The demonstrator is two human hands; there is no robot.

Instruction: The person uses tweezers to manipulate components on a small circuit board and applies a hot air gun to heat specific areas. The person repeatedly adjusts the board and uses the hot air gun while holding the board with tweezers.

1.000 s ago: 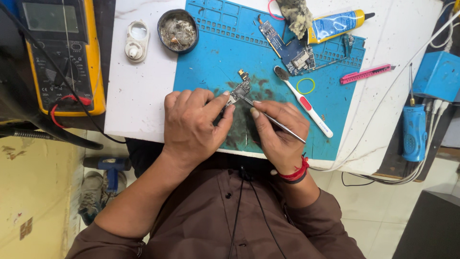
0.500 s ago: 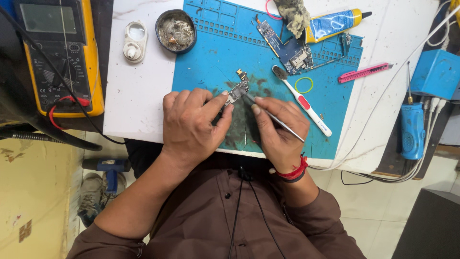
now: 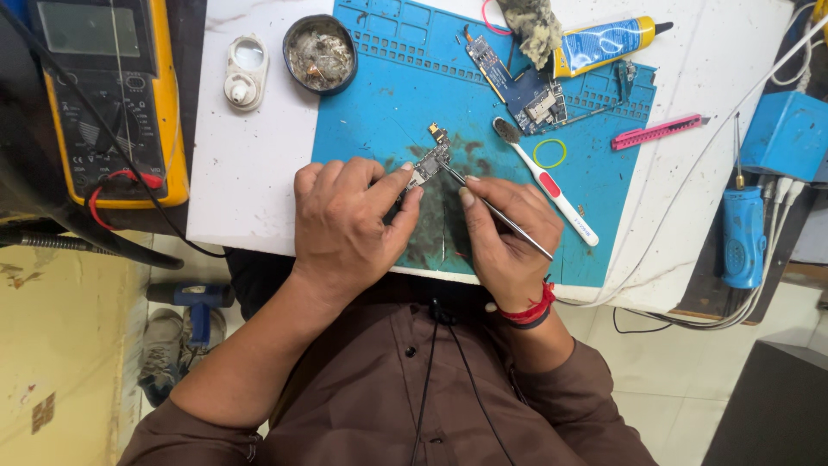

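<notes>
Circuit board fragment (image 3: 429,161), small and grey with a gold connector at its far end, lies on the blue work mat (image 3: 379,95) near the middle of the surface's near edge. Its long axis runs diagonally, from the near-left up toward the far-right.

Relation noted: the left hand (image 3: 345,220) pins the fragment from the left, thumb and forefinger tips touching its near end, so that grip is pinched on the board itself. The right hand (image 3: 500,233) comes in from the right and holds tweezers (image 3: 496,211) in a pen-like grip, clenched on the shaft; the tips point far-left and meet the fragment's right edge. The left hand is the nearer of the two to the board; the right reaches it only through the tool.

Counts, largest to smallest:
- one yellow multimeter (image 3: 112,95), off the surface's left edge
- one blue work mat, stained dark under the hands
- one blue box (image 3: 787,134) and one blue cylinder-shaped device (image 3: 743,237), past the right edge
- one glue tube (image 3: 604,43), far edge
- one round tin (image 3: 320,53) of debris, far-left corner of the mat
- one toothbrush (image 3: 548,181), just right of the right hand
- one larger blue circuit board (image 3: 517,82)
- one pink utility knife (image 3: 657,131)
- one white loupe (image 3: 245,69)
- one yellow rubber band (image 3: 549,153)
</notes>
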